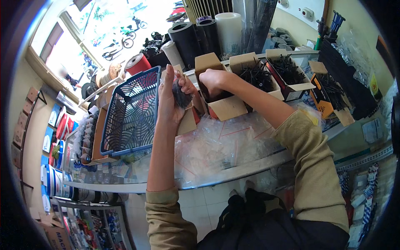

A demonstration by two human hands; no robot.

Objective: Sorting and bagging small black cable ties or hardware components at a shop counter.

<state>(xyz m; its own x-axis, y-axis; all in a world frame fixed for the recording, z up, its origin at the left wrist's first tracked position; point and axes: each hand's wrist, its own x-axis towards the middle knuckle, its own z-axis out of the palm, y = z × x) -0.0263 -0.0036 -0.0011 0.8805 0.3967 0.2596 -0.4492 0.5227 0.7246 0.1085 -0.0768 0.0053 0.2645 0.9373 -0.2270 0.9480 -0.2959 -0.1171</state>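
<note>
My left hand (168,101) is raised between the basket and the boxes, gripping a small clear plastic bag (182,97) filled with dark screws. Inside an open cardboard box (208,62) is my right hand (215,82); its fingertips are hidden there, so any grasp cannot be seen. To the right stand a second open box (241,61) of long black screws (254,76) and a third box (295,92) of similar screws. Another cardboard box (188,122) is partly hidden behind my left wrist. Clear plastic bags with red lines (225,143) lie spread in front of the boxes.
A blue plastic basket (131,122) leans at the left of the glass counter (218,179). Beyond the boxes stand black rolls (184,40) and a white roll (229,32). An orange-and-black box (322,95) of black fasteners sits at the right.
</note>
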